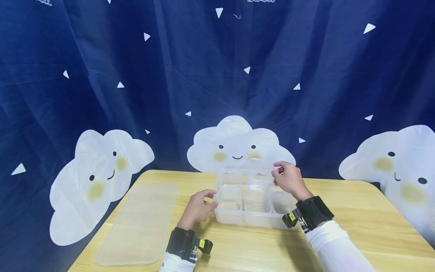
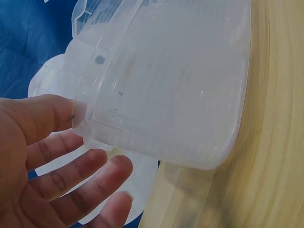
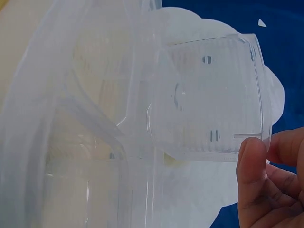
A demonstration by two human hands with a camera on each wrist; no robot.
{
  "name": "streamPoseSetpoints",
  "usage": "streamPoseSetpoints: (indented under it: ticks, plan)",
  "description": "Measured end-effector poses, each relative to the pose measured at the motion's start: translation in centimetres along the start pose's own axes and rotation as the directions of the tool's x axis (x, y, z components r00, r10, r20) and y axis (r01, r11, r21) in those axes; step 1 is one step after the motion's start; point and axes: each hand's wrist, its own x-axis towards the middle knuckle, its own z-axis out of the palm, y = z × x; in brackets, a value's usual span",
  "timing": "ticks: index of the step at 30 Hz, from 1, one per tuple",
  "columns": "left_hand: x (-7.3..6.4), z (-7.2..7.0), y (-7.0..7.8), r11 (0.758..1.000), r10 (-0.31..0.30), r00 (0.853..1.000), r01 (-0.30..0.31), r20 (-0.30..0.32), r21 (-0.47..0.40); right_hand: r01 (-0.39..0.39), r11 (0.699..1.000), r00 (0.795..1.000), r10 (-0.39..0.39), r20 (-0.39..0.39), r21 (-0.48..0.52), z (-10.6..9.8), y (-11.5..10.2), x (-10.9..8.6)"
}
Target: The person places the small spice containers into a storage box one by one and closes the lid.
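Observation:
A translucent plastic box (image 1: 251, 220) stands on the table, with several small clear containers set in rows inside it. My right hand (image 1: 289, 179) pinches the rim of one small clear container (image 3: 213, 95) between thumb and fingers, at one corner. That container is raised over the back of the box, overlapping the back middle compartment in the head view. My left hand (image 1: 198, 207) is at the box's left side, its fingers loosely extended. In the left wrist view, its thumb (image 2: 52, 114) lies right at the corner of the box's rim.
A flat translucent lid (image 1: 139, 223) lies on the wooden table (image 1: 238, 249) at the left. Behind the table hangs a dark blue curtain (image 1: 204, 87) with smiling clouds and white triangles. Each wrist wears a black strap with a small camera.

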Motion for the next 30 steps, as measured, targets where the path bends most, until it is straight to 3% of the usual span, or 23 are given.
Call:
streamPoseSetpoints:
  ticks: [30]
  plan:
    - [0.0,-0.1,0.1,1.000,-0.008,1.000,0.008,0.009,-0.005,-0.029,0.998,0.997,0.034,0.075,-0.056,0.9,0.5,1.1]
